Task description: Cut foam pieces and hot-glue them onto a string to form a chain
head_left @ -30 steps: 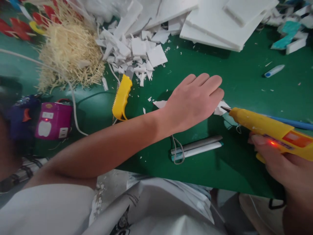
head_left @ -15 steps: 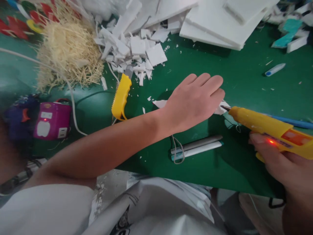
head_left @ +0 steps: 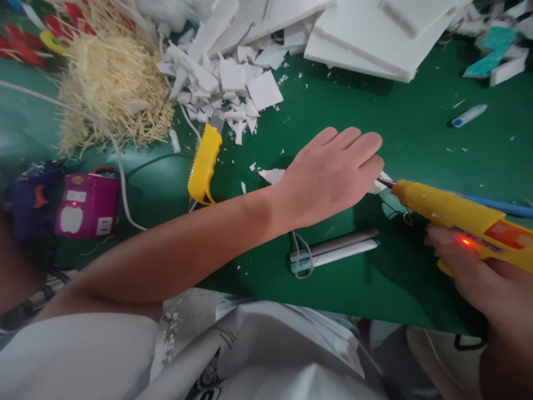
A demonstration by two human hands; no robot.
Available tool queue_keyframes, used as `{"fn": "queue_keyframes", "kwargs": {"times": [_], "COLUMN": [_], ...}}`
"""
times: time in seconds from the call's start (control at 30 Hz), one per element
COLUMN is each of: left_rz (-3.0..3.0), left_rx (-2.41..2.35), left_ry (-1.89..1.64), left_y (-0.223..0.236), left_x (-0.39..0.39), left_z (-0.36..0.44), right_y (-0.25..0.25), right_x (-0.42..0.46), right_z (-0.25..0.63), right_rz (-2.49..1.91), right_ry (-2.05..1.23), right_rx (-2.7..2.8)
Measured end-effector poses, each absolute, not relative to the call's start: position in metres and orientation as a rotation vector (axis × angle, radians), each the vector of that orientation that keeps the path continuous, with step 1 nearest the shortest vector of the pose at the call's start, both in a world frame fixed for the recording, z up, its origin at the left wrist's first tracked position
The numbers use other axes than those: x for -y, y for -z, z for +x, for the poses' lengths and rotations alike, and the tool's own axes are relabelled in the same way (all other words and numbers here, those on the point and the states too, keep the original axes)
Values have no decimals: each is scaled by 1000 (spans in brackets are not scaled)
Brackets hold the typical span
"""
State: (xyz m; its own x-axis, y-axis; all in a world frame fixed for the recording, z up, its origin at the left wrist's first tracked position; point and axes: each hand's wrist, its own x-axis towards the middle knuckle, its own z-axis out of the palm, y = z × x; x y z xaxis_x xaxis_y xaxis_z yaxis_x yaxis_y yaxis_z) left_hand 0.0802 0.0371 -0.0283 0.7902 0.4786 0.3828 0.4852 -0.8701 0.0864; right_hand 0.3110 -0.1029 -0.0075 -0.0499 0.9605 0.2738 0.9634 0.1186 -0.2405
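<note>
Glue gun (head_left: 449, 206) of smooth yellow plastic is clasped by the right grip (head_left: 478, 278), to the right of the left grip (head_left: 328, 175), probably so that its tapered metal nozzle (head_left: 387, 181) can be aimed at the white foam scrap (head_left: 377, 186) between them. The left grip is curled palm-down, perhaps for steadying; whether foam is pinched cannot be told. Below it, slim round pens (head_left: 345, 253) are laid on the green tabletop (head_left: 416, 111).
</note>
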Motion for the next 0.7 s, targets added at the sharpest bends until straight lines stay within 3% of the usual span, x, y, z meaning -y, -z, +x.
{"fn": "queue_keyframes", "kwargs": {"times": [0.7], "left_rz": [-3011], "left_rx": [818], "left_ry": [542], "left_y": [22], "left_x": [-37], "left_z": [85], "right_y": [3], "right_x": [108], "right_z": [302], "right_rz": [-1928], "right_ry": [-146], "right_rx": [1901]}}
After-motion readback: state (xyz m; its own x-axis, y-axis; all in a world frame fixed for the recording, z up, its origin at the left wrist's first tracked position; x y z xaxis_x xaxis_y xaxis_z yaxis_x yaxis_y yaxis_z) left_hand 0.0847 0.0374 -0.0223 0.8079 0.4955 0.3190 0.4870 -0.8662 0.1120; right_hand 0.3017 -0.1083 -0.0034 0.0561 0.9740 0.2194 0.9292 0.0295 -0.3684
